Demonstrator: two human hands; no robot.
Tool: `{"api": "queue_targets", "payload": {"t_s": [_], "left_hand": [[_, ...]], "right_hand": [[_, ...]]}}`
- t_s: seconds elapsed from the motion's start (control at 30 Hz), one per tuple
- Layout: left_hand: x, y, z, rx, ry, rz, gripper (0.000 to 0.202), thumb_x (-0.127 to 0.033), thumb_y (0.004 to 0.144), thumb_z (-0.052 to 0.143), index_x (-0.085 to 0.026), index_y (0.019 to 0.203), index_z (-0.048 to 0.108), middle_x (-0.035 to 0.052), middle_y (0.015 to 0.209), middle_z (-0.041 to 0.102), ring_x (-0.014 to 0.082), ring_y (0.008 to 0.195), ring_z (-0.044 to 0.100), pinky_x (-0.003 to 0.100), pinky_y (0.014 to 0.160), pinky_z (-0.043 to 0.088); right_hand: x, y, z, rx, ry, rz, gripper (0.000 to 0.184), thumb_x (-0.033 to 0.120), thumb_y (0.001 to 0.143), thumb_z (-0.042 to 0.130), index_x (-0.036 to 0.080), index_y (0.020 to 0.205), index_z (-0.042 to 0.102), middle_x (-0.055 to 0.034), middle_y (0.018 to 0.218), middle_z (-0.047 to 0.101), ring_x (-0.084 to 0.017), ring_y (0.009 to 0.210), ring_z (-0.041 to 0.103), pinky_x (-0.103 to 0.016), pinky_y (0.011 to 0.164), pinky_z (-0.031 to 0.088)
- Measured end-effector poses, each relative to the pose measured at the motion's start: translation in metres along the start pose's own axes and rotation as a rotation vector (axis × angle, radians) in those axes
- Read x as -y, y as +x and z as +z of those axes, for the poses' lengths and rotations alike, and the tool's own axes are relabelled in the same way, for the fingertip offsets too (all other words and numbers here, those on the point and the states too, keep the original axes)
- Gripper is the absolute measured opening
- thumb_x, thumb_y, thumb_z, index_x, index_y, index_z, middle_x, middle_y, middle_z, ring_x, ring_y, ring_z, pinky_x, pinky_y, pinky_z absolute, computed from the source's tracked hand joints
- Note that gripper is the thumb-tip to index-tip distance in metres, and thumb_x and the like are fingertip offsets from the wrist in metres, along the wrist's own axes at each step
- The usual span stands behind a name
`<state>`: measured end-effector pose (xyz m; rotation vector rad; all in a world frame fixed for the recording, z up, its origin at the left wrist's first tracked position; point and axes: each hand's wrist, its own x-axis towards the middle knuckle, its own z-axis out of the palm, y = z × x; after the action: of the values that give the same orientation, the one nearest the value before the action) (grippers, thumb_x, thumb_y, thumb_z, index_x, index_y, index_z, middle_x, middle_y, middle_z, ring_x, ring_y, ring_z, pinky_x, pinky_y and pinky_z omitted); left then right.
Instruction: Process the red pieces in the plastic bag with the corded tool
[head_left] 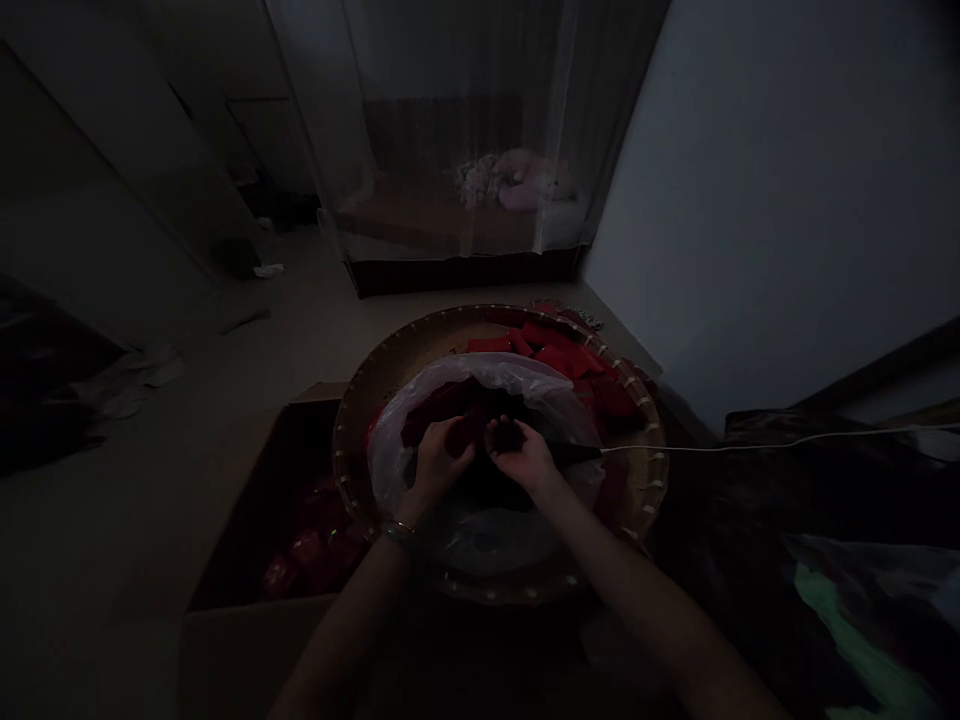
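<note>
A round woven bamboo tray [358, 375] holds an opened clear plastic bag [394, 440] with very dark contents. Over the bag's mouth, my left hand [441, 458] has its fingers curled, with dark red material [469, 428] next to its fingertips; what it grips is too dark to tell. My right hand [526, 458] is close beside it, palm turned up and fingers bent around something dark. A black tapered piece [576, 453] on a white cord [690, 449] reaches in behind the right hand. Red packets [555, 355] lie in the tray's far right part.
On the left stands an open cardboard box [255, 612] with shiny red packets [311, 550] inside. The white cord crosses in from the right. Dark bags and green material [847, 640] lie at the lower right. A netted bed [465, 230] and white wall [765, 200] are beyond.
</note>
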<state>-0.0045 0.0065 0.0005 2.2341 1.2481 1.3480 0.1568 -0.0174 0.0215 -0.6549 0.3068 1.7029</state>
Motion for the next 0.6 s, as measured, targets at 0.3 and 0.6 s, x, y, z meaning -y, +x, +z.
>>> {"api": "queue_targets", "payload": {"t_s": [0.3, 0.6], "left_hand": [[-0.001, 0.0, -0.001, 0.07, -0.04, 0.031, 0.039, -0.019, 0.069, 0.066, -0.018, 0.107, 0.055, 0.0069, 0.1, 0.063, 0.0204, 0.091, 0.059, 0.035, 0.079, 0.049], [-0.004, 0.0, -0.002, 0.158, -0.035, 0.067, 0.045, -0.019, 0.067, 0.067, -0.018, 0.109, 0.054, 0.0068, 0.101, 0.063, 0.0208, 0.092, 0.057, 0.036, 0.081, 0.047]], "right_hand": [[0.004, -0.01, 0.013, 0.083, -0.048, -0.079, 0.03, 0.015, 0.089, 0.032, 0.013, 0.085, 0.062, -0.0066, 0.073, 0.068, -0.013, 0.072, 0.065, -0.026, 0.068, 0.055], [0.015, -0.016, 0.026, 0.099, -0.182, -0.261, 0.029, 0.021, 0.088, 0.035, 0.014, 0.083, 0.063, -0.0063, 0.073, 0.067, -0.015, 0.071, 0.065, -0.028, 0.067, 0.054]]}}
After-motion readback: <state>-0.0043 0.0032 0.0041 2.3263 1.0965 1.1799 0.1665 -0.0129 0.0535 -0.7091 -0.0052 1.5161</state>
